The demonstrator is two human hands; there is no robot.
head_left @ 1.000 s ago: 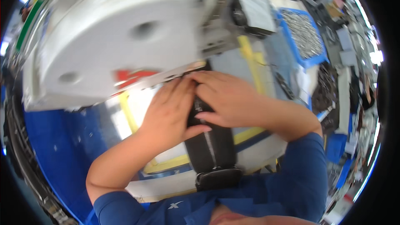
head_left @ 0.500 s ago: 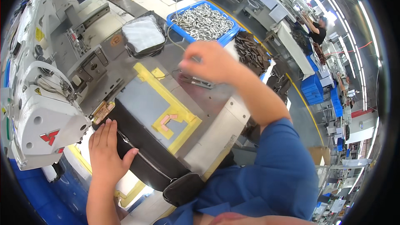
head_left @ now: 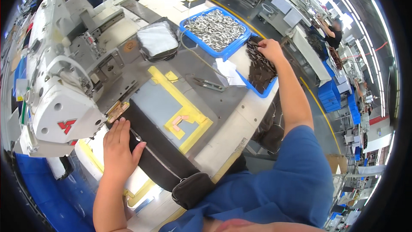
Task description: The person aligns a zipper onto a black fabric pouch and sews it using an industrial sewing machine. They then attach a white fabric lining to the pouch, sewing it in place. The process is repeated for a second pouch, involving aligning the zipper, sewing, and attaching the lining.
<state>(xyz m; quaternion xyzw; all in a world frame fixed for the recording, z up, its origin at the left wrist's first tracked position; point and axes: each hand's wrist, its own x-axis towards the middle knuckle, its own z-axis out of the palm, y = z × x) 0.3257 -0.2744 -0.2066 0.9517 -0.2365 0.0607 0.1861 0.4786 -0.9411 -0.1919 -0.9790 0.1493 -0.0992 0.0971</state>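
Left hand [head_left: 119,149]: While spread fingers rest on the black zippered panel [head_left: 164,149] across the table's [head_left: 225,147] near edge, lifting could let it slip.
Right hand [head_left: 271,51]: fingers curled at brown tabs [head_left: 261,74], grip unclear.

I read this place as a factory workshop for sewn goods: a white industrial sewing machine [head_left: 68,107] stands over the near surface [head_left: 219,150], with a blue tray [head_left: 234,50] of small metal fittings [head_left: 216,30] and a heap of dark brown pieces [head_left: 261,75] nearby. Beyond, I see a person [head_left: 334,36] at another workstation [head_left: 311,58], blue crates [head_left: 328,96], a yellow line [head_left: 318,108] on the floor [head_left: 239,8] and long tube lights [head_left: 379,21] overhead.
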